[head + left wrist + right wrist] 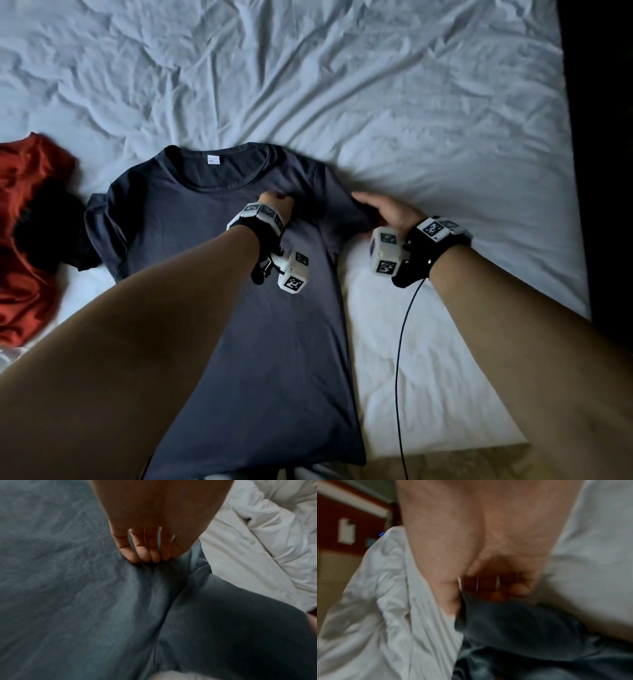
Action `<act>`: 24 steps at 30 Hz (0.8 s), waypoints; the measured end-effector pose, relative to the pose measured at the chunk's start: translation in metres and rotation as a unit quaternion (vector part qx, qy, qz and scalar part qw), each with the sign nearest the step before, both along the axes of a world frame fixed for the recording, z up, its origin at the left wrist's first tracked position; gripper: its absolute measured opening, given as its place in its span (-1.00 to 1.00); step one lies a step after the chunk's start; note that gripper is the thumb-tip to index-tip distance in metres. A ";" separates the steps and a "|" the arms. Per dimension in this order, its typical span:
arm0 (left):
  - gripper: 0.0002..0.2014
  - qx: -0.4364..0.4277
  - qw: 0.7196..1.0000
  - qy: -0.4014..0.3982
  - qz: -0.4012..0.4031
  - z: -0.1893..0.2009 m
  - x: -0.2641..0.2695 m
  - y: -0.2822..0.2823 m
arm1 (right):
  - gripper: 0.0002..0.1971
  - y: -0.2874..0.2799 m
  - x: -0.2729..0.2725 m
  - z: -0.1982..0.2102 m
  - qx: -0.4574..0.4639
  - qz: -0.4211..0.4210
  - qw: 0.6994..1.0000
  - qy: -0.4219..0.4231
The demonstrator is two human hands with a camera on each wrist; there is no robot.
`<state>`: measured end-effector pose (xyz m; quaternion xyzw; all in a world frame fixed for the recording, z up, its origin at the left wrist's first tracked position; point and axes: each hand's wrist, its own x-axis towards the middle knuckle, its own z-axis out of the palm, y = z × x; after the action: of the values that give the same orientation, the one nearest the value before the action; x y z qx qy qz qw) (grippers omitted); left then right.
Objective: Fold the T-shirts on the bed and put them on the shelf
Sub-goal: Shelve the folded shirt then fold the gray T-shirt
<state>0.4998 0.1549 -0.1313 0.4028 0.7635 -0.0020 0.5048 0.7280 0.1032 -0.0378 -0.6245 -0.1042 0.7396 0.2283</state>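
Bed (pixel 394 102): white sheet, heavily wrinkled, is filling most of your head view; its right edge is running down at 3 o'clock against a dark strip.

Grey T-shirt (pixel 212 212): lying face up on the bed at centre, collar toward 12 o'clock, hem hanging over the near edge at 6 o'clock. Its left sleeve is bunching at 9 o'clock; its right sleeve is pointing to 3 o'clock.

Red T-shirt (pixel 30 219): crumpled at 9 o'clock, with a dark garment (pixel 51 236) lying on it and touching the grey shirt's left sleeve.

Your left hand (pixel 277 202): reaching across the chest of the grey shirt, just below the collar toward the right shoulder. In the left wrist view your fingers (pixel 142 553) are extending, tips pressing into the cloth and puckering it; this grip is not closing round anything.

Your right hand (pixel 383 209): lying at the end of the right sleeve, at 3 o'clock from the left hand. The right wrist view is blurred, yet your fingertips (pixel 518 588) are curling under the sleeve edge with the thumb (pixel 448 601) beside it, so this grip is taking hold of the sleeve.
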 end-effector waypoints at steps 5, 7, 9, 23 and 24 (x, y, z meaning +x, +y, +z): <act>-0.76 0.021 1.000 -0.001 0.000 0.014 0.011 -0.008 | -0.72 0.007 -0.009 -0.009 0.127 -0.098 0.975 -0.156; -0.76 0.024 1.000 -0.013 0.001 0.019 0.015 -0.011 | -0.60 0.008 -0.009 -0.021 0.123 -0.091 0.978 -0.144; -0.75 0.028 0.999 -0.021 -0.001 0.029 0.020 -0.013 | -0.16 0.004 -0.010 -0.025 0.124 -0.017 0.980 -0.156; -0.70 0.038 0.999 -0.035 0.012 0.043 0.029 -0.029 | -0.02 -0.041 0.008 -0.035 0.107 0.049 0.972 -0.205; -0.68 0.039 0.999 -0.034 0.012 0.043 0.029 -0.031 | -0.01 -0.043 0.010 -0.042 0.105 0.024 0.976 -0.188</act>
<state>0.5284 0.1241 -0.0883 0.4132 0.7503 0.0477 0.5138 0.7380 0.0601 -0.0799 -0.7220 -0.2377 0.5994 0.2510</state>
